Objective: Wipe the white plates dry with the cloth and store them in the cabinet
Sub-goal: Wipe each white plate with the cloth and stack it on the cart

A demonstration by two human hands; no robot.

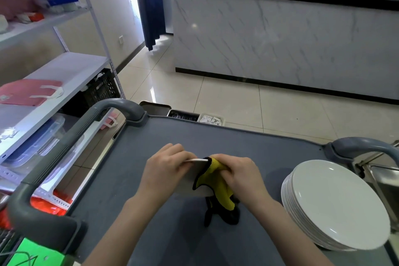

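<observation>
**Over the desk, one plate mid-wipe**

Above the middle of the grey desk (237,142), the left hand (166,168) grips a white plate (189,185) by its left rim, fingers curled over the edge. The plate is tipped up so that it shows nearly edge-on. The right hand (241,175) is closed round a yellow cloth (216,181) folded over the plate's right rim, and the cloth's dark tail hangs down to the desk. A stack (336,203) of more white plates sits near the right edge of the desk, well apart from the hands.

The step in hand looks to be drying this plate's rim and faces. To do it well, hold the bare rim firmly with the left hand and turn the plate bit by bit, so the cloth runs the whole circle and then both faces. A wet plate could slip, so work low over the desk. Whether the stack is dry or waiting I cannot tell. No cabinet is plain to see; a shelf (71,71) stands at the left, so storing is likely some way off.
</observation>
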